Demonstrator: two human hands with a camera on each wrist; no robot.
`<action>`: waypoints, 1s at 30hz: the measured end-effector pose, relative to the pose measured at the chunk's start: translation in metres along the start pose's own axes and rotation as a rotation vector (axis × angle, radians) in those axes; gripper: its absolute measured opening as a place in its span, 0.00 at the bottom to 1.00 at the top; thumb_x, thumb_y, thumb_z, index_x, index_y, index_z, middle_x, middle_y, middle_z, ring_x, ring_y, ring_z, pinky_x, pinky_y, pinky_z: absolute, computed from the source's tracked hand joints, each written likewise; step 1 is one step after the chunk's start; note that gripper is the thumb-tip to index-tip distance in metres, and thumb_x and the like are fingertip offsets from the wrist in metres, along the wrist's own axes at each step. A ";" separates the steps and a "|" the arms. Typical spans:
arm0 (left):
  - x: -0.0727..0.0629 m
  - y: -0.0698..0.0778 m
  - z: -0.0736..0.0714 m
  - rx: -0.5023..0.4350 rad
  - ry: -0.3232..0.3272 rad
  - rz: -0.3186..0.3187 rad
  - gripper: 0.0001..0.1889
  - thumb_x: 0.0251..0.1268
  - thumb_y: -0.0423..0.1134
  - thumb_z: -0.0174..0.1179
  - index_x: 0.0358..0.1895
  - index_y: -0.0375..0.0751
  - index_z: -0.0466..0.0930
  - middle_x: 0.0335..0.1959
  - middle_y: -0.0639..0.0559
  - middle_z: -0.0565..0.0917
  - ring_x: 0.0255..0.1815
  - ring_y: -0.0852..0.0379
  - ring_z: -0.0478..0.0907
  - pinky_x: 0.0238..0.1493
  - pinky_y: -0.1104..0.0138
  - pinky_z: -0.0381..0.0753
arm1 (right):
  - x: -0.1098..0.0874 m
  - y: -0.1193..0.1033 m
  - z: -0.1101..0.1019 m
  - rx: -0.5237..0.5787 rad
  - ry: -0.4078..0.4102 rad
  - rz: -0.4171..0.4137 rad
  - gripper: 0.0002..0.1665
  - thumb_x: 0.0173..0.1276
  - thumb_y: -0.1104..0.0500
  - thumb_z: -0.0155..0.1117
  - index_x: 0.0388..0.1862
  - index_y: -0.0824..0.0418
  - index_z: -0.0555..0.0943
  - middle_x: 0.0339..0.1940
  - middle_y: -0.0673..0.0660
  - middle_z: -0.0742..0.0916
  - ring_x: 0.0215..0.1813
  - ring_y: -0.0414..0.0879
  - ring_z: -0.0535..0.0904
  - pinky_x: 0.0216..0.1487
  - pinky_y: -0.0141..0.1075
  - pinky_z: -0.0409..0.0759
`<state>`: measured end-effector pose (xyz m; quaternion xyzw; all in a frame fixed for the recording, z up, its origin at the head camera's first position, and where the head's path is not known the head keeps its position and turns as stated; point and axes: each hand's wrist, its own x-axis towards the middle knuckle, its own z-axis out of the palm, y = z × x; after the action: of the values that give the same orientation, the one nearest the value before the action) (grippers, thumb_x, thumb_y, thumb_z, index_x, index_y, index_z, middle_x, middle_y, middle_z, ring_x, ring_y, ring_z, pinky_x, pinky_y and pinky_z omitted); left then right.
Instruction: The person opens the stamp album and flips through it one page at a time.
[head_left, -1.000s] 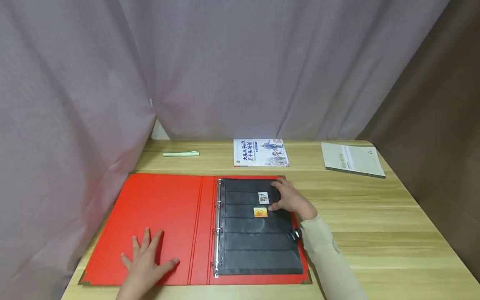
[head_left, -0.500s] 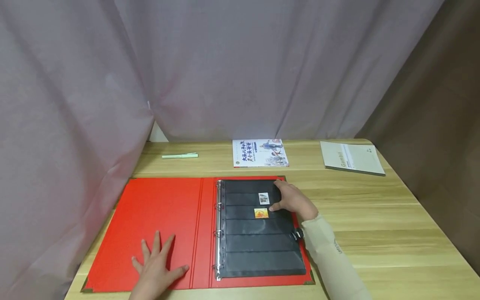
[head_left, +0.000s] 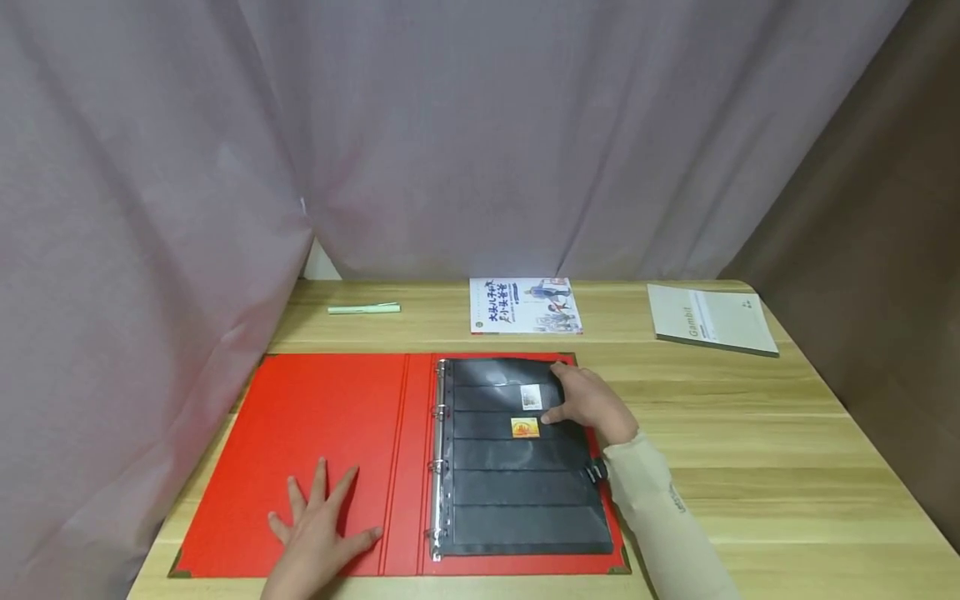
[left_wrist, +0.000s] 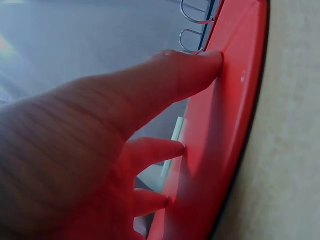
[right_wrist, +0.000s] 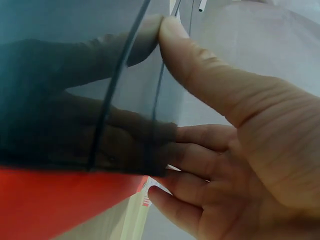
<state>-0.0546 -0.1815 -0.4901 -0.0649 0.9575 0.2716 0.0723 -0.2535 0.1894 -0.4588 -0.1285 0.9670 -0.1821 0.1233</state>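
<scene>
A red ring binder [head_left: 322,400] lies spread flat, with a black stamp album page [head_left: 517,527] on its metal rings [head_left: 437,467]. Behind the page's clear strips sit a pale stamp [head_left: 531,397] and a yellow stamp [head_left: 525,427]. My right hand [head_left: 595,403] grips the page at its upper right corner: the thumb presses its glossy face and the fingers meet its edge, their tips partly hidden in the right wrist view. Spread out on the inside of the left cover, my left hand [head_left: 315,533] touches it with thumb and fingertips.
Farther back on the wooden table [head_left: 750,467] lie a light green pen [head_left: 364,308], a white illustrated booklet [head_left: 523,307] and a grey book [head_left: 712,321]. Curtains [head_left: 480,142] hang behind the table, with a brown one [head_left: 885,250] to the right.
The left hand has slid a little to the right across the cover. The right hand stays at the page's corner, while the glare on the page's top and the pale stamp has grown.
</scene>
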 end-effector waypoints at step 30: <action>-0.001 -0.004 0.001 -0.024 -0.008 0.011 0.51 0.48 0.57 0.77 0.75 0.37 0.65 0.78 0.25 0.45 0.71 0.12 0.31 0.55 0.17 0.28 | -0.015 -0.008 0.004 0.006 0.226 -0.087 0.53 0.45 0.63 0.87 0.69 0.71 0.71 0.55 0.70 0.84 0.53 0.64 0.81 0.57 0.55 0.77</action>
<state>-0.0528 -0.1841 -0.4923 -0.0592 0.9543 0.2837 0.0736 -0.2366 0.1850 -0.4566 -0.1489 0.9677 -0.2035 0.0059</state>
